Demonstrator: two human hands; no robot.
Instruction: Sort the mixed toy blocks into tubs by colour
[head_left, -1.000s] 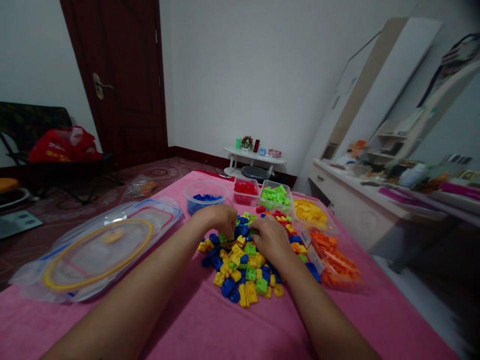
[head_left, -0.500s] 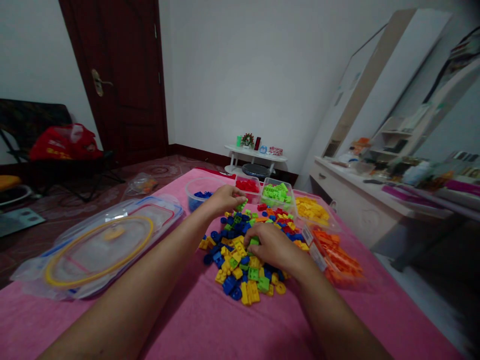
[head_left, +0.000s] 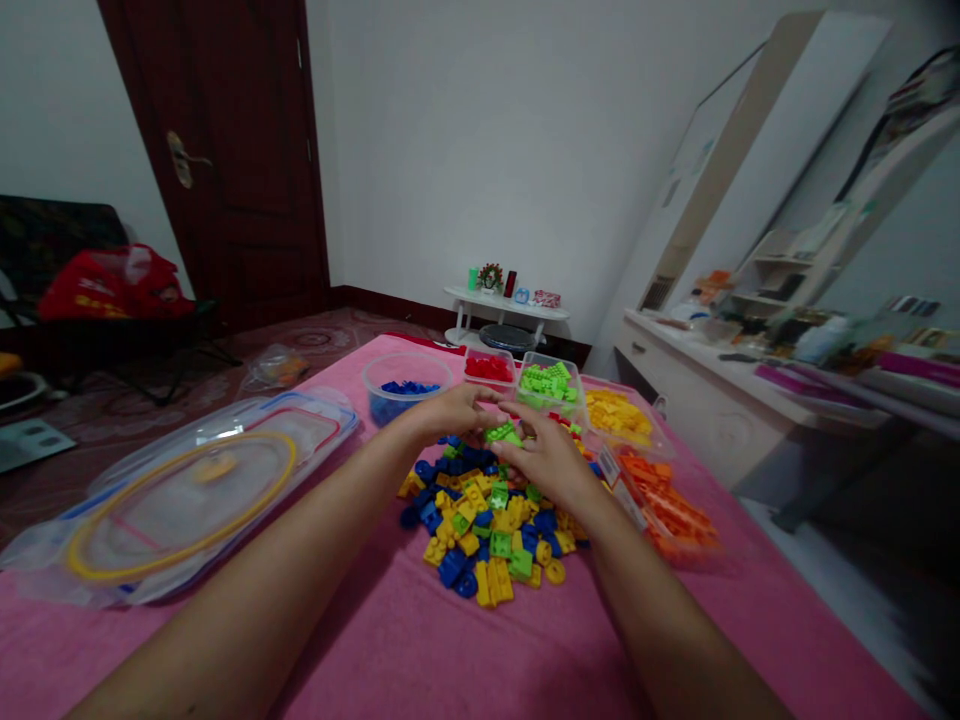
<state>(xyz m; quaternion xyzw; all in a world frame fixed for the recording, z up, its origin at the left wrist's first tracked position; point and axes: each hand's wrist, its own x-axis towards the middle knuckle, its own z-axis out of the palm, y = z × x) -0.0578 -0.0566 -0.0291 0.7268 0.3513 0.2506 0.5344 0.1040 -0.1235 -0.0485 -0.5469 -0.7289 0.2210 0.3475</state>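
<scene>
Over the far part of a mixed heap of toy building bricks [head_left: 480,520], my two hands meet, fingertips almost touching. Light green bricks [head_left: 504,432] show between them. My left hand [head_left: 461,410] is closed round the green bricks from the left, fingers bent. From the right, my right hand [head_left: 546,455] pinches at the same green bricks with thumb and fingers. How the pieces are split between the hands cannot be made out. The heap below is mostly yellow, blue and green, with some red at the back.
Behind the heap stand a round tub [head_left: 369,392] of blue bricks, a box [head_left: 489,382] of red and a box [head_left: 551,407] of green. Yellow [head_left: 663,440] and orange [head_left: 637,512] boxes stand right. Stacked clear lids [head_left: 172,530] lie left on the pink cloth [head_left: 390,640].
My right hand has lifted from the heap and moved forward to my left hand, bringing green bricks together between them. The view has shifted slightly.
</scene>
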